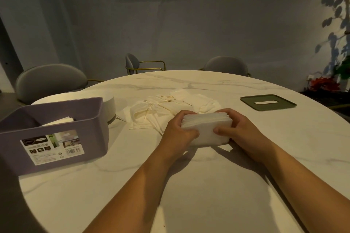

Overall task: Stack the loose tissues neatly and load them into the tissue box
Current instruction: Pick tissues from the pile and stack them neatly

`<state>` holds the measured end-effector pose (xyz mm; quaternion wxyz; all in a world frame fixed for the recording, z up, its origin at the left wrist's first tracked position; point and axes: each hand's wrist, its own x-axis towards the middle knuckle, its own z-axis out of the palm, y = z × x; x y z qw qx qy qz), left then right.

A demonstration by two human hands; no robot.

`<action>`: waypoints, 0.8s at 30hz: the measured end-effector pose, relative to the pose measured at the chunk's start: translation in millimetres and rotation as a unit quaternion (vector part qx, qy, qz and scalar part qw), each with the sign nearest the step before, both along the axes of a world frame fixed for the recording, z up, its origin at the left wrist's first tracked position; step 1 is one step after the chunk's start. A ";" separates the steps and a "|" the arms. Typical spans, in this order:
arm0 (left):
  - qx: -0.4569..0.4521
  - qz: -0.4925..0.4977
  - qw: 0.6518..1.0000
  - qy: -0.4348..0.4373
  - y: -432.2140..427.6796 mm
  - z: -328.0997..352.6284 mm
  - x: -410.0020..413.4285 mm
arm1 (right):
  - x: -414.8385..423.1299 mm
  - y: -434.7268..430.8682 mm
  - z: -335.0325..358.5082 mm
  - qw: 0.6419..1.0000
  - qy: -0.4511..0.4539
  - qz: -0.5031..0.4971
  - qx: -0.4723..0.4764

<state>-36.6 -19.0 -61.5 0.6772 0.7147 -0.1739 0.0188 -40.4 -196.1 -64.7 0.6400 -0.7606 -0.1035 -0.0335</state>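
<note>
While the label (52,147) on the near wall of the lavender tissue box (91,128) carries a barcode, small icons and a product photo, its print is too small to read; no other writing is found.

The box stands open-topped at the left of the marble-patterned table (189,195), its labelled long side facing the person. A few folded tissues (61,120) lie inside it. Its green lid (268,102) lies flat, well apart at the right of the table, with its slot running left to right.

The tissue stack (206,130) is at the centre of the table, between both hands. It stands on one long edge, its lower edge at the tabletop and its broad face toward the person. Its long axis runs left to right, and the layered edges show along the top.

The left hand (178,132) grasps the left end, fingers curled over the top corner and thumb pressed on the near face. The right hand (242,128) grasps the right end likewise, thumb on the near face, fingers wrapped behind.

The loose tissues (166,108) lie crumpled and overlapping just behind the stack. A white round object (109,106) sits behind the box.
</note>
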 end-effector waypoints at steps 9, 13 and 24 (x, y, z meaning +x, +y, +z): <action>0.019 0.033 0.999 0.018 0.0 -3.3 3.8 | -1.5 0.0 2.8 0.999 0.035 -0.017 -0.016; 0.023 0.036 0.999 0.022 -0.2 -2.4 3.1 | -3.3 1.3 3.6 0.998 0.041 -0.019 -0.035; 0.027 0.036 0.998 0.031 0.3 -5.1 6.2 | -9.8 2.8 10.1 0.991 0.042 -0.034 -0.119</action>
